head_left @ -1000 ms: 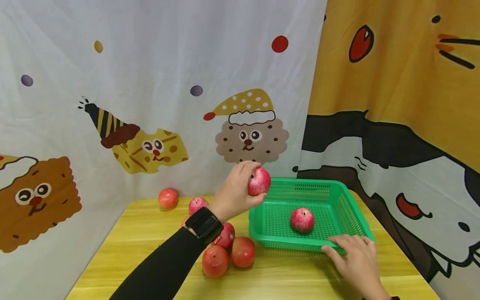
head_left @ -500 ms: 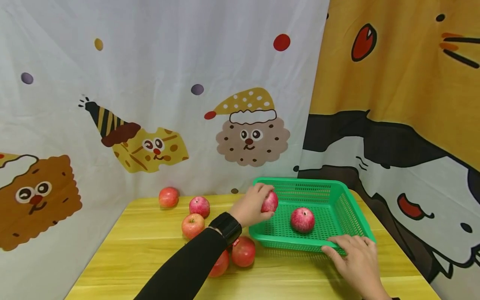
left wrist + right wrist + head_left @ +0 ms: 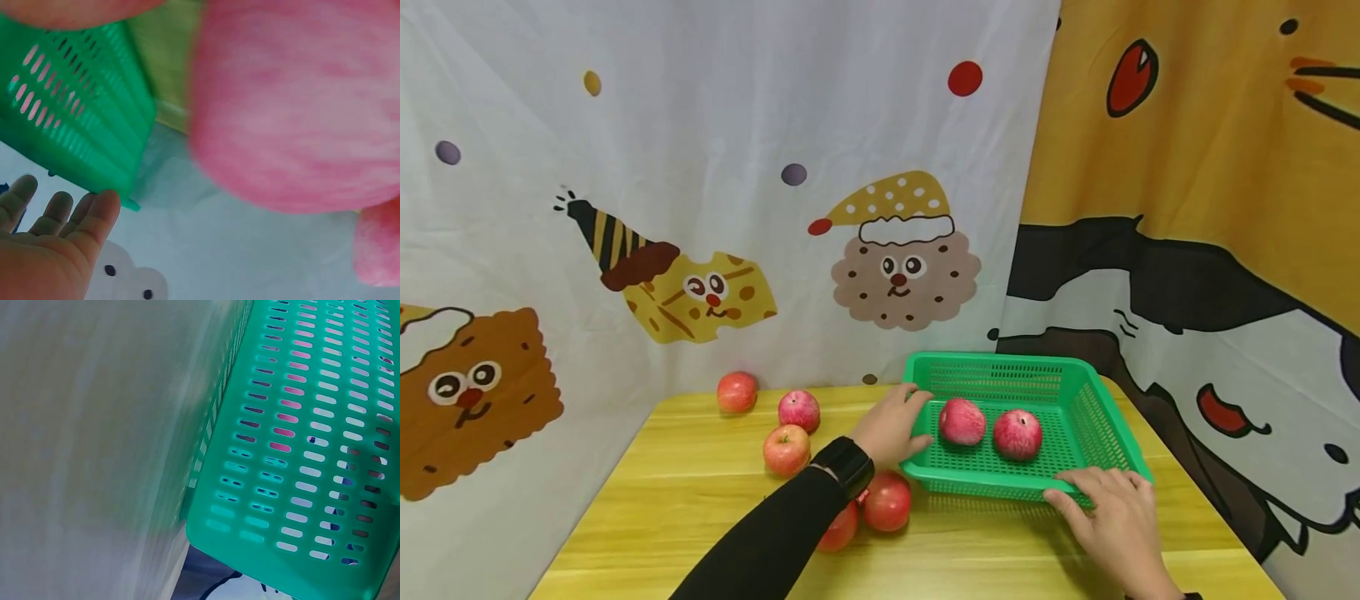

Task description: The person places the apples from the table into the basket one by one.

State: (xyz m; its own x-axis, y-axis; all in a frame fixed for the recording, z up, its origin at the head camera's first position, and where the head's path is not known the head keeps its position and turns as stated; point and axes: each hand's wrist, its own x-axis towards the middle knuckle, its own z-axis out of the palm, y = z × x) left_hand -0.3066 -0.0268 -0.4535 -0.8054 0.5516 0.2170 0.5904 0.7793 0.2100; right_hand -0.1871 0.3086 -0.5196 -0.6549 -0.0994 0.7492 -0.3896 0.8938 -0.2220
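Note:
My left hand (image 3: pixel 891 427) is over the left rim of a green plastic basket (image 3: pixel 955 482), fingers spread and holding nothing. Inside the basket lie two dark-pink apples, a left one (image 3: pixel 962 422) close to that hand and a right one (image 3: pixel 1017 434) beside it. In the left wrist view the fingers are apart from the basket wall (image 3: pixel 75 100), and a blurred apple (image 3: pixel 300 100) looms close to the camera. My right hand (image 3: pixel 1112 517) grips the near rim at the right corner, fingers over the edge and thumb outside. The right wrist view shows the slotted basket, not the fingers.
Loose apples lie on the wooden table (image 3: pixel 685 483): a far-left one (image 3: pixel 737 392), a pink one (image 3: pixel 799 411), a yellowish-red one (image 3: pixel 786 450) and a red one (image 3: pixel 887 502) near the basket. My left sleeve partly covers another apple (image 3: pixel 838 532). A printed curtain (image 3: pixel 715 167) hangs behind.
My left hand lowered an apple into the basket, let it go and drew back slightly left. The apple inside shifted a little right. My right hand stayed on the rim.

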